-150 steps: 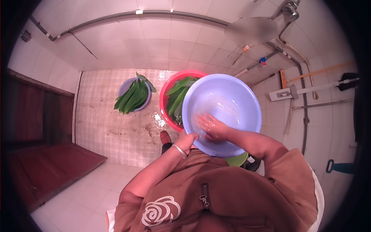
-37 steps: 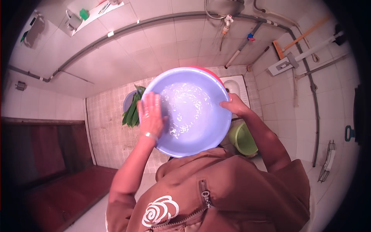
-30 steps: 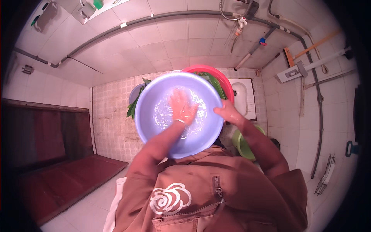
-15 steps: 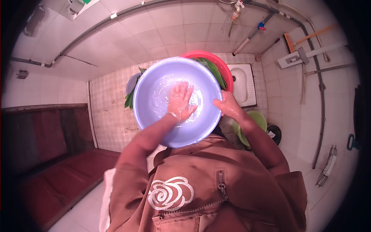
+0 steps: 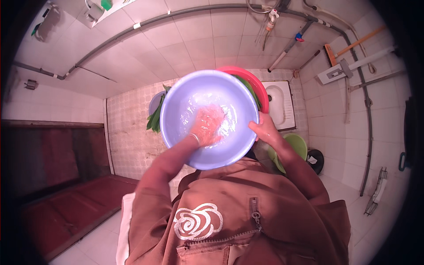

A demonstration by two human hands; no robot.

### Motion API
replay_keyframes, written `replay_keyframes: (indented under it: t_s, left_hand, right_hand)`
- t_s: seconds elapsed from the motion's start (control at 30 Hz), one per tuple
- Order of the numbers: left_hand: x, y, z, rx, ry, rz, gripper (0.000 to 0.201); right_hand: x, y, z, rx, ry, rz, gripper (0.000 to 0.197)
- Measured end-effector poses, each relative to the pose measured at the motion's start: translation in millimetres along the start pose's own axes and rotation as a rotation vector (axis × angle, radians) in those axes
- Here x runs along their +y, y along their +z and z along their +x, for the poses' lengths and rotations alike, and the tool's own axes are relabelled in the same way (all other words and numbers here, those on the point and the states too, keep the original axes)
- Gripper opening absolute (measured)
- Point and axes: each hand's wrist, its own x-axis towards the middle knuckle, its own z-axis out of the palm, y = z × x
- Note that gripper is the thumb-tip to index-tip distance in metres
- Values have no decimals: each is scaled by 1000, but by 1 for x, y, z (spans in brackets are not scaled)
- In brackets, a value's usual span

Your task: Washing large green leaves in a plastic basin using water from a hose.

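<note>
A pale blue-violet plastic basin (image 5: 176, 110) is held up in front of my body, with a little rippling water in it. Palm down, my left hand (image 5: 207, 126) lies flat inside, wet, its fingers stretched out and partly blurred by the splashing water. On the right side, my right hand (image 5: 266, 128) grips the basin's rim, thumb on top and fingers tucked beneath. Behind the basin stands a red tub (image 5: 255, 79) holding long green leaves (image 5: 250, 89), partly covered from sight. More green leaves (image 5: 153, 122) poke out at the left, beside a small bluish basin (image 5: 155, 103).
A squat toilet (image 5: 288, 106) is set in the tiled floor at the right. Near my right forearm sit a green basin (image 5: 298, 143) and a black round object (image 5: 316, 162). Grey pipes (image 5: 194, 10), a tap (image 5: 272, 17) and a broom (image 5: 330, 55) line the walls.
My left hand has moved a little lower within the basin and its fingers have blurred in the water. The right hand keeps its hold on the rim. The whole view has shifted slightly.
</note>
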Motion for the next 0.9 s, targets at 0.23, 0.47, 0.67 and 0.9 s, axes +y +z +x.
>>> replay_keyframes:
  t_s: [0.23,0.47,0.67,0.9]
  left_hand:
    - [33,42,49,411,-308,-188,69]
    - [45,-29,-36,-249,48,-321,65]
    - [-8,-26,-103,688,-776,-1285,60]
    - [31,10,-53,105,-849,-2324,35]
  right_hand:
    - [0,13,5,58,10,-61,29]
    - [42,-20,-14,160,45,158,26]
    - [35,-32,-19,204,28,347,23]
    - [-12,-44,3,544,-295,-1331,57]
